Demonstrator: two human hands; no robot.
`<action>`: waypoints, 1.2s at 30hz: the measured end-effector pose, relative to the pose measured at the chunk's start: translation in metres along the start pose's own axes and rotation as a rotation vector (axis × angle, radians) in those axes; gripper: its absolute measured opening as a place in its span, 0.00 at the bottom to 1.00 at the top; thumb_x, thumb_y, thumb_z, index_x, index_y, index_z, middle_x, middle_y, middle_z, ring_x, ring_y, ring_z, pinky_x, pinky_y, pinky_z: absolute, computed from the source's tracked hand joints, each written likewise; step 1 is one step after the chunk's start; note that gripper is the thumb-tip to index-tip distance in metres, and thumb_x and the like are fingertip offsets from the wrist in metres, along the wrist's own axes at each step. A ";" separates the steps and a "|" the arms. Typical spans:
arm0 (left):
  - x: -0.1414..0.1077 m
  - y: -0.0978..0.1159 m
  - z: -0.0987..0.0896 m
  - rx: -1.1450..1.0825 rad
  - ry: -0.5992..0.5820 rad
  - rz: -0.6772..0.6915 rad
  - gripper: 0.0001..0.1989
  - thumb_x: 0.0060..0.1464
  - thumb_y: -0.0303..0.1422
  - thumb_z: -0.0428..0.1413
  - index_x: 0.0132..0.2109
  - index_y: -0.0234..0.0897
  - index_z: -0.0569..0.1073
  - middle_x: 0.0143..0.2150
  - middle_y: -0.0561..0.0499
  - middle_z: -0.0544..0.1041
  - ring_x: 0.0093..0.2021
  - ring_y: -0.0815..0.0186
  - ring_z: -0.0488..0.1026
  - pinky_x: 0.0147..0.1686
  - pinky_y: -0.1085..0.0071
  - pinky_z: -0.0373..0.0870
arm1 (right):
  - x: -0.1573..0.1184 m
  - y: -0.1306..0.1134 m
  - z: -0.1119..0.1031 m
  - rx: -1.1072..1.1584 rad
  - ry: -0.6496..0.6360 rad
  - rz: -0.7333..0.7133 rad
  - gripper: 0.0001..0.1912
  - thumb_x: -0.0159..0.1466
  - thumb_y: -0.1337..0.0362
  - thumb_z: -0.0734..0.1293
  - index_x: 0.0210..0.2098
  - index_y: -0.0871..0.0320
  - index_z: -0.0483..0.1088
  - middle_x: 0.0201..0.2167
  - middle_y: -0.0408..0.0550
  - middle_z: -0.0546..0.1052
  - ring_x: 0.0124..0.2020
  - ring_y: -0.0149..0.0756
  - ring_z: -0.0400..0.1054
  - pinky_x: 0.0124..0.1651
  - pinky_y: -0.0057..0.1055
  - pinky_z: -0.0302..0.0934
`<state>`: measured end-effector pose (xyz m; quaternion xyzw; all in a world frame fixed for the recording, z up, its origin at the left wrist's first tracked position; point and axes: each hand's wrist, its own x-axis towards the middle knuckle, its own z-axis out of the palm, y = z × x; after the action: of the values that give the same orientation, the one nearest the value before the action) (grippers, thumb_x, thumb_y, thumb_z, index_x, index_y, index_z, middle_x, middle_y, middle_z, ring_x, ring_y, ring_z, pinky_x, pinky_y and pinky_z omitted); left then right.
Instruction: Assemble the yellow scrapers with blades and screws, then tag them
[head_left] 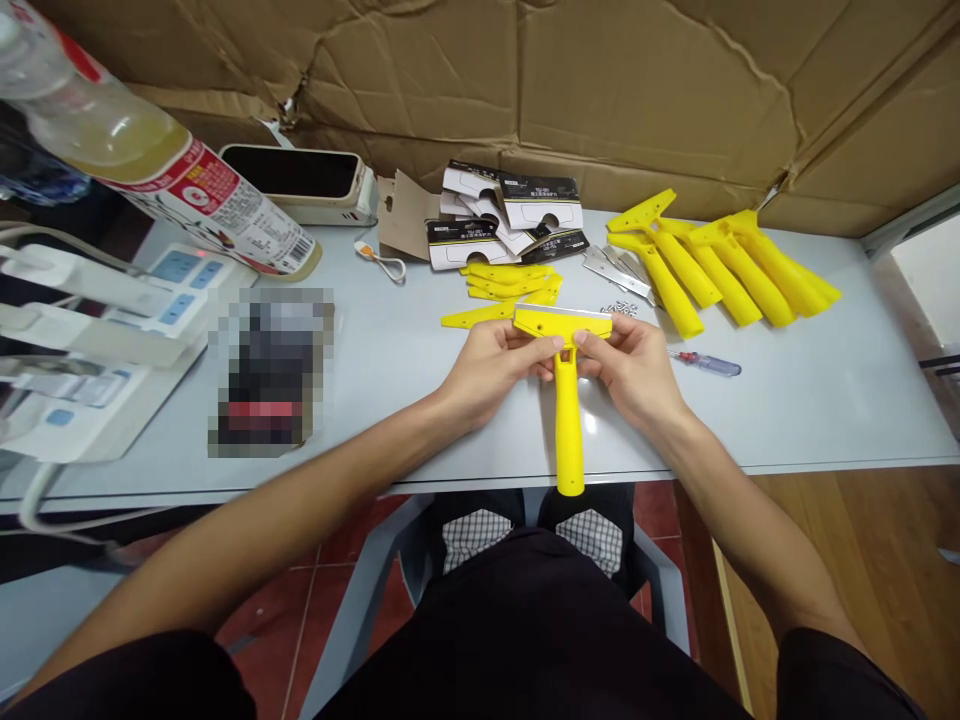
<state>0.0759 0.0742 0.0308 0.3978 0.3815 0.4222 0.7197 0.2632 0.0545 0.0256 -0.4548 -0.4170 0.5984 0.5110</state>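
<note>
Both hands grip a yellow scraper (568, 420) by its wide head, over the table's front edge. Its handle points toward me, and a metal blade strip shows along the far edge of the head. My left hand (491, 370) is closed on the left side, thumb on the head near the neck. On the other side my right hand (634, 365) pinches it likewise. Just beyond lie several flat yellow scraper parts (510, 283), a small pile of screws (619, 310) and some metal blades (619, 270). A screwdriver (709, 363) with a clear handle rests right of my right hand.
Several yellow scraper handles (724, 260) lie at the back right. Printed packaging cards (502, 215) are heaped before the cardboard (600, 90). A bottle (225, 205), a power strip (97, 400), a white device (300, 185) and a pixelated dark object (266, 370) occupy the left.
</note>
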 end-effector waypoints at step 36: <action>-0.001 0.000 0.000 0.057 0.134 -0.057 0.14 0.47 0.37 0.75 0.38 0.34 0.85 0.44 0.41 0.88 0.49 0.50 0.85 0.53 0.52 0.83 | 0.026 -0.083 -0.077 -1.727 -0.143 -0.080 0.24 0.64 0.76 0.64 0.53 0.61 0.86 0.52 0.59 0.86 0.52 0.54 0.78 0.47 0.44 0.67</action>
<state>0.0753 0.0739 0.0308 0.3779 0.4518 0.4162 0.6927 0.3558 0.0940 0.0841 -0.6300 -0.7721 0.0809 -0.0200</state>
